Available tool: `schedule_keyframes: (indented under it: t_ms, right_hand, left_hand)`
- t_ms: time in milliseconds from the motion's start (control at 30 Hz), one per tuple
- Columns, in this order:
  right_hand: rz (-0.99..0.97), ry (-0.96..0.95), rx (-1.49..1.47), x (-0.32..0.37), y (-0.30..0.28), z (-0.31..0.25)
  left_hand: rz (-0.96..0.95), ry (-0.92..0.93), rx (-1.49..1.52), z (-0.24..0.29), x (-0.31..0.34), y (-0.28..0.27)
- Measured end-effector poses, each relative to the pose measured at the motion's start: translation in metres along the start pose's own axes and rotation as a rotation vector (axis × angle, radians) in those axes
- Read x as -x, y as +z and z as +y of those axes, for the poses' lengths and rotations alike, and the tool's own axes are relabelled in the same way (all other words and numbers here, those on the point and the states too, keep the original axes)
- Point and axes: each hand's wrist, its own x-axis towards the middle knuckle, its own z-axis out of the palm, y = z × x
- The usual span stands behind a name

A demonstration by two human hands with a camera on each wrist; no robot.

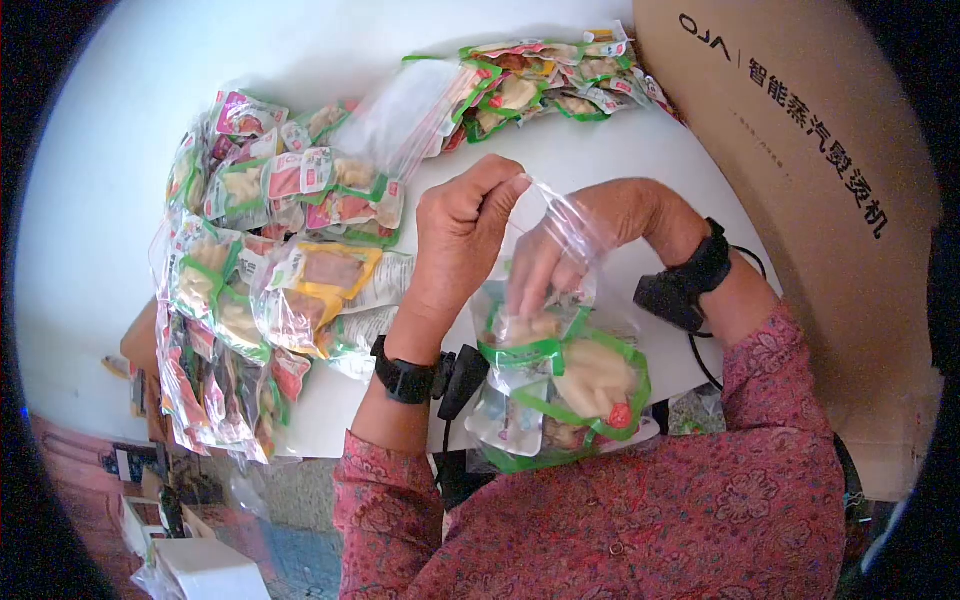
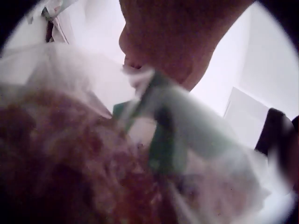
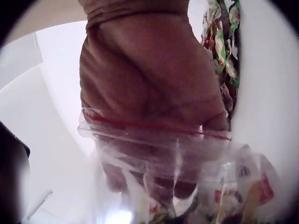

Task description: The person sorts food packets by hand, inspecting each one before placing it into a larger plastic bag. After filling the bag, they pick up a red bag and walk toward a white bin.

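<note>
A clear zip bag (image 1: 585, 235) stands in front of the person's chest, its mouth upward. Near the bag's top edge, the left hand (image 1: 462, 225) pinches the film between thumb and forefinger. The right hand (image 1: 548, 258) reaches down inside the bag, over several green-edged food packets (image 1: 597, 378) holding pale pieces. In the right wrist view the red zip strip (image 3: 159, 127) crosses that hand's palm, and its fingers point loosely down among the packets. Blurred film and a green packet edge (image 2: 168, 140) fill much of the left wrist view.
On the white table (image 1: 320, 412), clear bags full of food packets (image 1: 235, 310) are heaped at the left. Flat clear zip bags (image 1: 415, 115) lie beyond the left hand, beside a row of loose packets (image 1: 520, 92). A large cardboard box (image 1: 800, 230) borders the right side.
</note>
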Motion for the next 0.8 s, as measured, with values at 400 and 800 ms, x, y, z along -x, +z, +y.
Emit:
schedule_keyframes:
  t_ms: [400,800]
  right_hand:
    - [-0.122,0.056,-0.098,-0.012,0.012,0.006]
    - [0.208,0.262,-0.265,0.01,-0.004,0.005]
  left_hand:
    - [-0.125,-0.122,0.175,-0.013,0.002,0.0]
    - [-0.006,-0.153,0.158,-0.023,0.001,-0.002]
